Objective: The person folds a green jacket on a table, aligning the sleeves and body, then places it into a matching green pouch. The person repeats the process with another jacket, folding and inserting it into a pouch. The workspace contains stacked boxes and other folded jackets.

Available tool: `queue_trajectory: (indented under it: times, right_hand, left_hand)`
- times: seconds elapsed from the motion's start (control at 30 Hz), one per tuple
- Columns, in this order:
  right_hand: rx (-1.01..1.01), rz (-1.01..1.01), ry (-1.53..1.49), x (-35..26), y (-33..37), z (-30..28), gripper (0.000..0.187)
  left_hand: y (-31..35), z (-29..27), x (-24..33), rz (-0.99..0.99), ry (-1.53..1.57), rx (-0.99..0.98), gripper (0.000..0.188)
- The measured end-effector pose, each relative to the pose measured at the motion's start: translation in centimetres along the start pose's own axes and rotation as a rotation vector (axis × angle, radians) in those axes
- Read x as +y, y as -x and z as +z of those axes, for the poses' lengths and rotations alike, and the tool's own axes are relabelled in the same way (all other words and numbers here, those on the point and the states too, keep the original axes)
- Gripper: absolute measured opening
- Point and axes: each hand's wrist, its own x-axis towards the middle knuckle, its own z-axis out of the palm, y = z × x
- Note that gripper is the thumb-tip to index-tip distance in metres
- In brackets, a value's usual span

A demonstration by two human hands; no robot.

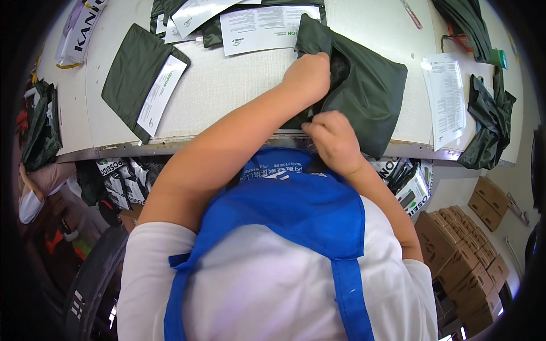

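A dark green fabric pouch (372, 85) lies on the white table in front of me, its mouth gaping a little and dark inside. My left hand (310, 77) is closed on the pouch's left side, at the edge of its mouth. Lower down, near the table's front edge, my right hand (334, 139) has its fingers curled together in a pinch on the pouch's near edge. What lies between those fingertips is too small to see. To the left rests a flat green pouch (133, 74) with a white printed card (162, 94) along its right side.
At the back lie green pouches with printed sheets (259, 28). A pen (412, 14) is at the far right-centre. On the right are a sheet (445, 99) and a crumpled green pouch (489, 119). Cartons (469, 261) stand below right. Another person's arm (31, 182) shows at far left.
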Motion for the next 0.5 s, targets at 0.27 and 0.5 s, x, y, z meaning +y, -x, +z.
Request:
queue_trajectory:
  times: [0.27, 0.5]
  right_hand:
    - [0.159, 0.221, -0.092, -1.1, -2.8, -0.1, 0.011]
    - [0.138, 0.169, -0.021, -2.8, -4.1, 0.9, 0.008]
  left_hand:
    - [8.2, -5.7, -1.3, 0.25, 0.172, 0.33, 0.018]
    - [12.1, -2.1, -2.9, 0.249, 0.021, 0.371, 0.013]
